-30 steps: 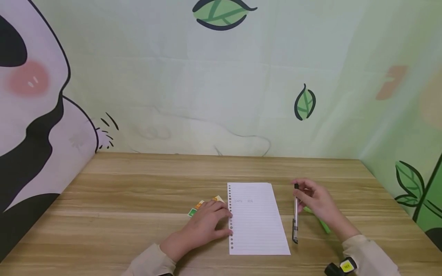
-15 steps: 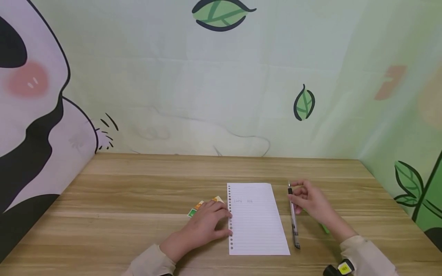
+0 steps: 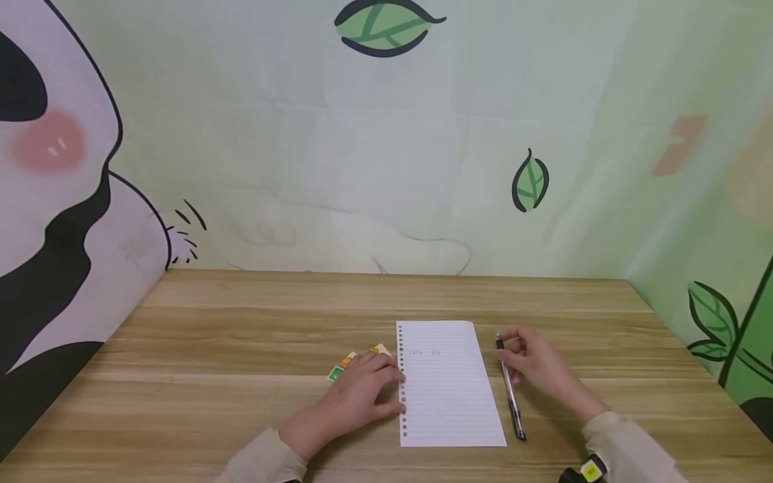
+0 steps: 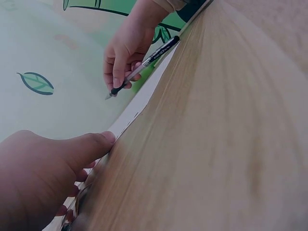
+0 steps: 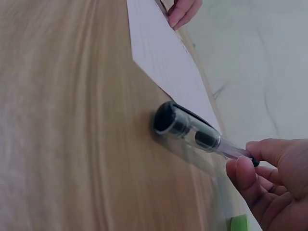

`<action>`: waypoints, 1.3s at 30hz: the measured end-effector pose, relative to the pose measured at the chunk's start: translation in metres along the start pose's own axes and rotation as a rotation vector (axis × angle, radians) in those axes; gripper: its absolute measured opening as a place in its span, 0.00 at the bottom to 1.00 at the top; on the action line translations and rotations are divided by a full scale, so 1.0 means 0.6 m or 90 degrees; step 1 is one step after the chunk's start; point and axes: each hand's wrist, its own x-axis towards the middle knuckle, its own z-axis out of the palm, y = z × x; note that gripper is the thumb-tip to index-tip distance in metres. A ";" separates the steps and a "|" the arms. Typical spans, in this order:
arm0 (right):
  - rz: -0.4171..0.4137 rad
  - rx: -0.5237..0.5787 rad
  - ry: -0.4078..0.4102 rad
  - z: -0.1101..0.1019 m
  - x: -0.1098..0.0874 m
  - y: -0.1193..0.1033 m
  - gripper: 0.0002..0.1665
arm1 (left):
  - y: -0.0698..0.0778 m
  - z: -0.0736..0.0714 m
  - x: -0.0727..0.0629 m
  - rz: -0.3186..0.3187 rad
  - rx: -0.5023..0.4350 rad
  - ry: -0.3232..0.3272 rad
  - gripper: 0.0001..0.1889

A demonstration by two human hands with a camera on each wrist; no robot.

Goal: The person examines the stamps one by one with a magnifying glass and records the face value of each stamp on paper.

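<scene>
A lined, hole-punched sheet of paper [image 3: 449,402] lies on the table, with faint writing near its top. My left hand [image 3: 362,388] rests at its left edge, fingers loosely bent and touching the margin. Colourful cards [image 3: 336,371] stick out from beneath that hand. Just right of the sheet, my right hand [image 3: 536,363] pinches a clear-barrelled pen [image 3: 512,396] by its black grip, between thumb and fingers. The metal tip points away from me in the left wrist view; a clear cap [image 5: 187,126] with a clip sits on the rear end in the right wrist view.
A green object [image 5: 239,223] shows at the bottom of the right wrist view, near the right hand. The wooden table [image 3: 241,322] meets a printed cloth backdrop [image 3: 272,134] at the back and both sides.
My right hand has moved left and slightly nearer me, carrying the pen closer to the sheet; its upper end now leans left. The green object is now hidden in the head view. My left hand stays put.
</scene>
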 end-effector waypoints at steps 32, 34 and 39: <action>0.092 -0.123 0.003 0.017 0.006 -0.017 0.16 | -0.001 0.003 0.001 0.001 -0.005 0.003 0.20; 0.093 -0.114 0.007 0.014 0.003 -0.019 0.16 | -0.001 0.003 0.001 0.002 -0.002 0.001 0.20; 0.064 -0.125 0.015 -0.002 -0.003 -0.023 0.17 | 0.000 0.001 0.001 0.005 0.007 -0.005 0.20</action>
